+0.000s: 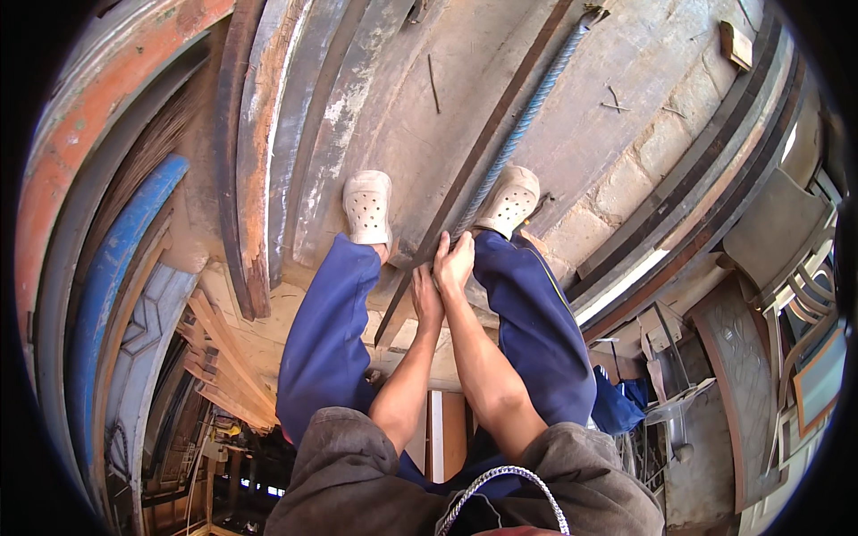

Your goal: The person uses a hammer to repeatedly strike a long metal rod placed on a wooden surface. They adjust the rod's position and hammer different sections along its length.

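A long, dark narrow strip (505,112) runs on a slant between my feet, from the top of the view down to the left of my hands. Alongside it, on the right, lies a blue-grey twisted rod (527,116) with a rough brown tip at its far end. My right hand (455,262) closes around the rod's near end, fingertips pointing away from me. Just below and left of it, my left hand (427,299) has its fingers closed at the dark strip's edge. Both wrists lie close together. The fingers partly hide the rod's near end.
My pale clogs (367,207) stand on worn boards (402,134). Long planks (259,134) and a blue beam (116,295) lie at left. More timbers (688,196) line the right, beside a carved panel (737,384) and chair parts (800,286). Small sticks (434,85) lie ahead.
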`<action>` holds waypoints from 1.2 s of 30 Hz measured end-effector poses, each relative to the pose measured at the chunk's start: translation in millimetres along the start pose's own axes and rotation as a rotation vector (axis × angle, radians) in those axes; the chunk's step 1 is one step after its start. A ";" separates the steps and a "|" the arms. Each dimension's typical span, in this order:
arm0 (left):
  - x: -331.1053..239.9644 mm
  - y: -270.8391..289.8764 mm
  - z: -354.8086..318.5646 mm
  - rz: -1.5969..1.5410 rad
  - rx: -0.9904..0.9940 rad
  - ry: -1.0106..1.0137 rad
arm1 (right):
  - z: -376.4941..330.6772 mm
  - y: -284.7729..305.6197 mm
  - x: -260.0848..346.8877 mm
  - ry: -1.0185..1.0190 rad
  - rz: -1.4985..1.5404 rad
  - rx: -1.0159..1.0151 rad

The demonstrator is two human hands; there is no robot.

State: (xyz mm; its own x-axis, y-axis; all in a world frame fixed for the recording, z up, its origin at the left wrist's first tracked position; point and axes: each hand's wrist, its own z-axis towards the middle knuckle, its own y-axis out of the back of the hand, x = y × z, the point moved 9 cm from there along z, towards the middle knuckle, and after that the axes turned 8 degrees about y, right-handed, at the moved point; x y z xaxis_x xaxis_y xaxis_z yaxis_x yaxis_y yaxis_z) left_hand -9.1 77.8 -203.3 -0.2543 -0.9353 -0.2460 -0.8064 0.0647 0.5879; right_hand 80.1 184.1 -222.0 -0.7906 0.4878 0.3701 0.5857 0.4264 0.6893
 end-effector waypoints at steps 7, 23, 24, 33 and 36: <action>-31.2 26.8 -43.1 0.058 0.240 0.020 | -40.8 65.2 37.4 0.085 0.116 0.080; -299.8 220.1 -259.8 -0.699 0.840 0.127 | -70.8 311.9 166.2 -0.147 0.432 0.186; -300.3 216.9 -261.7 -0.822 0.855 0.202 | -70.1 316.4 168.4 -0.240 0.497 0.216; -308.7 242.3 -267.3 -0.840 0.891 0.528 | -40.3 335.1 202.8 -0.125 0.216 0.537; -298.9 250.5 -261.2 -0.628 0.900 0.476 | 5.0 370.5 222.2 0.061 0.031 0.454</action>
State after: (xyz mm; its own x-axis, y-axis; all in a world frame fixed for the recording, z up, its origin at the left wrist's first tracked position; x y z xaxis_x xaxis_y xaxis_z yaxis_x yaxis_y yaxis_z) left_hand 4.4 282.7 218.8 0.3879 -0.9132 0.1246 -0.8518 -0.4069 -0.3301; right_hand 122.3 454.3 112.5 -0.7727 0.4653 0.4317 0.6171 0.7099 0.3395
